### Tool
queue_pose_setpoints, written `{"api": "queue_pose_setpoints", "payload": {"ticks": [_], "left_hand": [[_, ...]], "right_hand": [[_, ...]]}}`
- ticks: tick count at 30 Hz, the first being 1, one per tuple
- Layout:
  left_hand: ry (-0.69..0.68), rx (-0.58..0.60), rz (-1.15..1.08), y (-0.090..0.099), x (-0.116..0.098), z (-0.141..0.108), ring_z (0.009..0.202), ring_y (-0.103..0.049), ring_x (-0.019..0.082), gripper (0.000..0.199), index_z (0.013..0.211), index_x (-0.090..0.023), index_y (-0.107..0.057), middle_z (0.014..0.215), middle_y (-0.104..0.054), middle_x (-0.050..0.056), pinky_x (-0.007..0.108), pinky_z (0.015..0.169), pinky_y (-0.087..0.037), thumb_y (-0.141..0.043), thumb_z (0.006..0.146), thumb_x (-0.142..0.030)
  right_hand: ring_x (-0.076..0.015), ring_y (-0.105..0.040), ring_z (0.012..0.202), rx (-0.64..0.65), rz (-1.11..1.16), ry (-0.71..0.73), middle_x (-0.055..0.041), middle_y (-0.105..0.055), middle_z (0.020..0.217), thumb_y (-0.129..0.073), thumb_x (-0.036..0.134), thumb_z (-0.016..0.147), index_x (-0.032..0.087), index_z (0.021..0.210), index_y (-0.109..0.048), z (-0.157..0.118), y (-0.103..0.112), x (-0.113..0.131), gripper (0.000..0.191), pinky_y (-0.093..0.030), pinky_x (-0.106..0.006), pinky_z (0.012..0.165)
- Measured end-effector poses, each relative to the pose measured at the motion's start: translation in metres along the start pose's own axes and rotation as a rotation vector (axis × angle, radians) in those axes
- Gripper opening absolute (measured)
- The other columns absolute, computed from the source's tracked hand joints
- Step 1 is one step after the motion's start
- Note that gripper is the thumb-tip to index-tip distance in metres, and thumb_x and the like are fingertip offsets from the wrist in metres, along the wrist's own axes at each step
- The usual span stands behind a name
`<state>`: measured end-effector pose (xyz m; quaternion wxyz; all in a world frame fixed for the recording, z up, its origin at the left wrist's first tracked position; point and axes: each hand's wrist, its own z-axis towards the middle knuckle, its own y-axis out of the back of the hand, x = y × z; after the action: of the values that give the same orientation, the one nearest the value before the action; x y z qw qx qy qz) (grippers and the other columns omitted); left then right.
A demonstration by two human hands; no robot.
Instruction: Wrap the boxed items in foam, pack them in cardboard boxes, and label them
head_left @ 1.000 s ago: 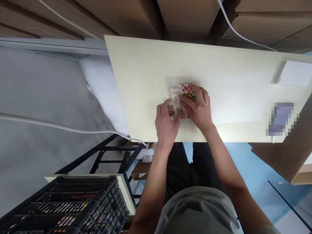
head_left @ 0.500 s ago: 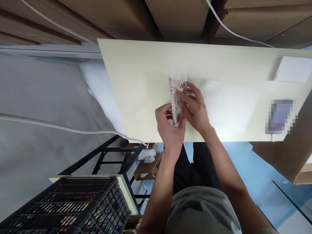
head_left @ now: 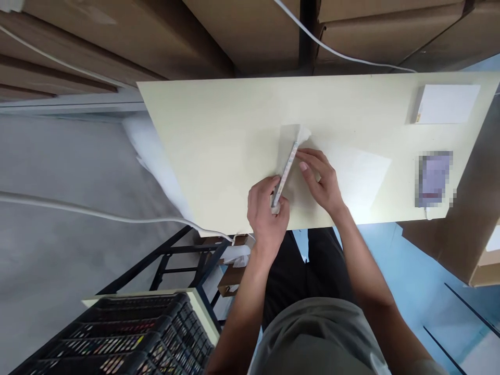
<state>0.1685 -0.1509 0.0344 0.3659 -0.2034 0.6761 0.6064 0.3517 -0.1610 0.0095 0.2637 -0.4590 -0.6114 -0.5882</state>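
A thin packet in a clear plastic wrapper (head_left: 288, 169) with a small printed pattern stands on edge above the table, tilted to the right at its top. My left hand (head_left: 267, 211) is closed on its lower end, thumb on the right and fingers on the left. Loose film flares out at the packet's upper end. My right hand (head_left: 322, 179) is open, its fingers stretched towards the packet's right side near the top and its thumb apart. Whether those fingertips touch the packet I cannot tell. A white sheet (head_left: 363, 172) lies just right of that hand.
The pale table (head_left: 219, 146) carries a white box (head_left: 447, 104) and a blurred purple device (head_left: 435, 179) at the right. Cardboard boxes (head_left: 265, 36) line the back edge. A black plastic crate (head_left: 156, 333) stands at lower left. A white cable (head_left: 97, 211) runs to the table's near-left edge.
The packet has turned from showing its patterned face to nearly edge-on, leaning right. My right hand has moved off its face to the right side, thumb now apart. The view has shifted slightly.
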Motion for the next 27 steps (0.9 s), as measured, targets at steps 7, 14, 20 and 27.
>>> {"api": "queue_pose_setpoints", "payload": {"ticks": [7, 14, 20, 27], "left_hand": [[-0.026, -0.071, 0.005, 0.016, 0.007, 0.005, 0.127, -0.077, 0.027, 0.037, 0.145, -0.024, -0.071, 0.134, -0.079, 0.012, 0.045, 0.113, -0.065, -0.061, 0.109, -0.026], [0.107, -0.093, 0.028, 0.017, 0.019, 0.0, 0.134, -0.077, 0.026, 0.049, 0.153, -0.026, -0.069, 0.142, -0.079, 0.011, 0.044, 0.116, -0.066, -0.062, 0.105, -0.025], [0.199, -0.061, 0.001, 0.021, 0.037, 0.01, 0.146, -0.072, 0.027, 0.062, 0.163, -0.029, -0.063, 0.158, -0.074, 0.007, 0.04, 0.123, -0.063, -0.069, 0.101, -0.023], [0.209, -0.027, -0.089, 0.026, 0.052, 0.016, 0.152, -0.068, 0.029, 0.064, 0.164, -0.031, -0.062, 0.165, -0.069, 0.007, 0.044, 0.129, -0.058, -0.075, 0.102, -0.026]], "right_hand": [[-0.0323, -0.055, 0.152, 0.129, -0.219, 0.016, -0.009, -0.067, 0.166, -0.043, 0.051, 0.122, 0.034, 0.168, -0.06, 0.003, -0.017, 0.002, 0.051, -0.047, -0.058, 0.126], [-0.0354, -0.052, 0.151, 0.165, -0.34, 0.039, -0.0053, -0.064, 0.17, -0.063, 0.052, 0.115, 0.04, 0.161, -0.066, 0.004, -0.024, 0.0, 0.048, -0.045, -0.057, 0.123], [-0.0371, -0.053, 0.152, 0.091, -0.418, 0.003, -0.008, -0.066, 0.166, -0.072, 0.053, 0.11, 0.037, 0.151, -0.073, 0.0, -0.046, -0.009, 0.044, -0.042, -0.057, 0.125], [-0.04, -0.051, 0.154, 0.087, -0.47, 0.042, -0.0146, -0.057, 0.174, -0.06, 0.07, 0.111, 0.034, 0.168, -0.059, -0.003, -0.053, -0.015, 0.068, -0.043, -0.058, 0.126]]}}
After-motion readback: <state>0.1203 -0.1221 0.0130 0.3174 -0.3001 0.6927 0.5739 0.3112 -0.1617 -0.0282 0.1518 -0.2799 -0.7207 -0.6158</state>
